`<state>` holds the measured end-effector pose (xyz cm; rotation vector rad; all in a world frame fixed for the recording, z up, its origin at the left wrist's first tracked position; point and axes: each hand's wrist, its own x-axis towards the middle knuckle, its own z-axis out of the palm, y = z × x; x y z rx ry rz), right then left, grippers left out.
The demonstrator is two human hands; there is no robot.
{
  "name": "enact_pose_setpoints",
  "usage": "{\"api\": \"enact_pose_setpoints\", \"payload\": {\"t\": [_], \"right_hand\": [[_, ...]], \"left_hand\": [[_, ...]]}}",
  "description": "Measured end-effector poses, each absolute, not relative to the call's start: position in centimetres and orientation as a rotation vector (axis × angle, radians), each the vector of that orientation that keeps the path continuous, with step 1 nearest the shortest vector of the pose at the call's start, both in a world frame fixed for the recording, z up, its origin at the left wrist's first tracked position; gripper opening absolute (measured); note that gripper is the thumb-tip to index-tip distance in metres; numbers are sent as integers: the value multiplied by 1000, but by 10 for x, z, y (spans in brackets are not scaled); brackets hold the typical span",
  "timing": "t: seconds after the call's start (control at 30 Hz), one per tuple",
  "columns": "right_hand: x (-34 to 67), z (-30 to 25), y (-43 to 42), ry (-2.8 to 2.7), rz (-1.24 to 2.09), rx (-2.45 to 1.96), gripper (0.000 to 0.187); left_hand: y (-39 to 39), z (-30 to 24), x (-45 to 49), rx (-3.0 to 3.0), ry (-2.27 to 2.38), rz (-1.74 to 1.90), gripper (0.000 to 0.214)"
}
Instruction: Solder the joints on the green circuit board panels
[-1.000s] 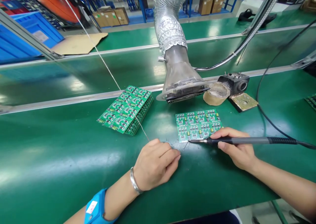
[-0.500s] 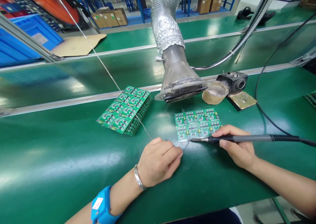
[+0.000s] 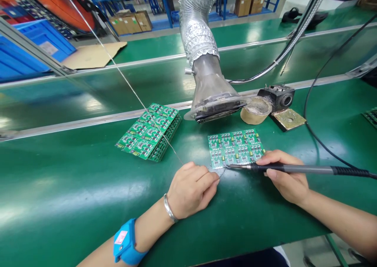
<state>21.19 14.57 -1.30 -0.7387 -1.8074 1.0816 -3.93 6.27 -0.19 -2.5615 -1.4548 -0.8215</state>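
As its length runs crosswise, the soldering iron (image 3: 309, 169) points left.

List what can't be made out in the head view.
All in the head view:
Solder wire inside the left hand: hidden by the hand itself.
Contact between soldering iron tip and circuit board panel: too small to tell.
Lower faces in the circuit board stack: covered by the top panel.
Wrist strap label: too small to read.

Nothing is readable: the pinkish label (image 3: 121, 237) on the near blue wristband (image 3: 131, 248) and white sticker (image 3: 48, 47) on the far-left bin (image 3: 60, 41) are blurred.
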Motion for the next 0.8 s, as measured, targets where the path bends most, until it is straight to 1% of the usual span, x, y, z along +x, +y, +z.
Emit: {"api": "enact_pose_setpoints", "payload": {"t": [0.1,0.17,0.23,0.33,0.43,0.53,0.6,0.67,0.73,0.8], "right_hand": [[212,-10,138,-1927,1049,-610,21],[208,-8,131,-2106,952,-538,27],[202,-7,125,-2285,815,-493,28],[194,-8,119,-2411,626,-449,20],[192,-7,117,-2430,522,-434,11],[197,-4,119,-2407,445,-459,12],[203,-2,123,-2362,409,-526,12],[210,1,128,-2329,413,-585,11],[217,3,135,-2296,455,-602,11],[225,5,141,-2244,526,-627,16]], "left_hand": [[54,3,-36,-2578,-1443,-916,1],[48,8,-32,-2594,-1411,-990,3],[42,11,-26,-2607,-1356,-1055,6],[38,13,-18,-2614,-1282,-1129,6],[41,14,-20,-2610,-1248,-1146,6],[48,21,-35,-2577,-1196,-1056,8],[51,26,-47,-2499,-1215,-986,9],[50,28,-51,-2462,-1311,-1005,8],[46,23,-45,-2584,-1446,-1099,5],[40,15,-33,-2809,-1552,-1125,12]]}}
